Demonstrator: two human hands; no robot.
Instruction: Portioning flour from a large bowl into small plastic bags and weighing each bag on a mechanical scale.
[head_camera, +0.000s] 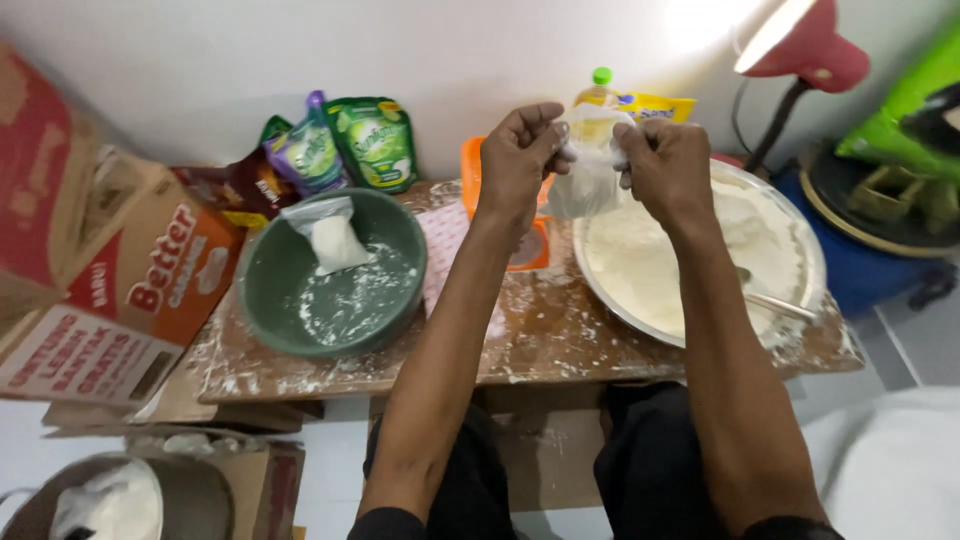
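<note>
- A small clear plastic bag (590, 170), partly filled with white powder, is held up between the left hand (518, 160) and the right hand (668, 165), above the far edge of the wooden surface (540, 330) and over the near-left rim of the wide metal tray (800, 230).
- The grip of each hand is pressed together, the mouth of the bag being pinched between thumb and fingers on either side; the lower part hangs free.
- Powder could be spilled if one pinch is let slip while the mouth is twisted or pulled, since the weight is carried by thin film alone.
- The bag hangs only partly over the tray of white flour (650, 260); anything dropped toward the left would likely land on the already dusted surface or on the orange container (475, 170) just behind the left hand, not back in the heap.
- The film could be torn if both hands are drawn apart too hard.
- The metal spoon (775, 300) lies in the flour toward the near-right corner, close under the right forearm; it could be knocked and flour flicked out.
- The green bowl (335, 270) at the left side of the surface, in which one filled packet (335, 240) lies, stands well apart, so a long carry would be needed and the bag could be dropped on the way.
</note>
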